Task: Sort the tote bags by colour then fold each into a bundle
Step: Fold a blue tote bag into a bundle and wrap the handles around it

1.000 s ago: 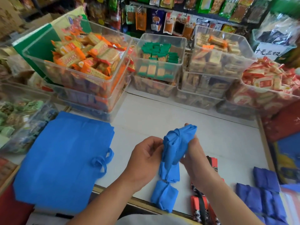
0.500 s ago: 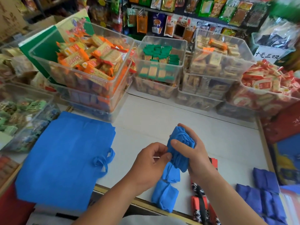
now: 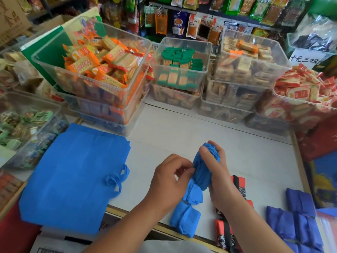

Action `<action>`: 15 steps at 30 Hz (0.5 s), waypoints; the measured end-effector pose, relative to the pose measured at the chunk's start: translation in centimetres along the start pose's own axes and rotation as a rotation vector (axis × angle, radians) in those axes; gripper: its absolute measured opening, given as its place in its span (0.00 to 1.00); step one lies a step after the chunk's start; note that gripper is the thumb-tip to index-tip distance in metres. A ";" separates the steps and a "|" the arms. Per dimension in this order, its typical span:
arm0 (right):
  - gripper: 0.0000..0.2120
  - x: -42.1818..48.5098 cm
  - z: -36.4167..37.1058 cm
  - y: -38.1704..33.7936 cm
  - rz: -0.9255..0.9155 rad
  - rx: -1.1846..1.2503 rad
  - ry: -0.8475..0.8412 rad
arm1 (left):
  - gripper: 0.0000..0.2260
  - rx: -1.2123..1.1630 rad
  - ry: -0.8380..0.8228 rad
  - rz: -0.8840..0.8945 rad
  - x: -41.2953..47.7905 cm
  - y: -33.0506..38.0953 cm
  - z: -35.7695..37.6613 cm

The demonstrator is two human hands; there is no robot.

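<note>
- The scene is bright and the light is even, like soft daylight; where it comes from I cannot tell.
- Shadows are weak: only a soft, short one lies on the white desk (image 3: 182, 136) under the hands.
- The clear plastic bins (image 3: 182, 84) at the far side show pale, milky reflections on their walls.
- The wide lens bends straight lines; the bins lean outward at the left and right edges.
- The corners and the hanging packets (image 3: 178, 24) far away look soft and slightly smeared.
</note>
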State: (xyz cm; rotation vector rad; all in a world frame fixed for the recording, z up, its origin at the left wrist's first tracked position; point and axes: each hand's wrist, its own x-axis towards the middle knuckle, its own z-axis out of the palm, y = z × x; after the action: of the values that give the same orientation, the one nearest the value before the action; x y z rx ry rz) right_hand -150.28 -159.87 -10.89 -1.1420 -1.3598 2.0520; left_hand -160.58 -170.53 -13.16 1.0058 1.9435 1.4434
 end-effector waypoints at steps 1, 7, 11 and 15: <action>0.38 0.0 -0.1 -0.1 0.002 -0.010 -0.008 | 0.05 -0.007 -0.049 0.040 -0.2 0.3 0.1; 0.36 0.2 -0.3 0.6 0.048 0.018 -0.062 | 0.17 0.089 -0.019 -0.040 -1.3 0.5 0.4; 0.17 -0.3 -1.6 0.3 -0.095 -0.075 -0.079 | 0.21 -0.034 0.063 -0.036 -1.0 0.4 -0.4; 0.15 -0.4 -2.5 0.4 -0.158 -0.134 -0.038 | 0.24 -0.122 0.016 -0.060 -0.8 1.2 -0.9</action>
State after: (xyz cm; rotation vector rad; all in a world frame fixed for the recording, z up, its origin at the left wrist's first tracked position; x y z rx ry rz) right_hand -147.98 -159.01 -11.52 -1.0179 -1.5742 1.9041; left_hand -160.53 -171.49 -11.73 0.8763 1.8560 1.5210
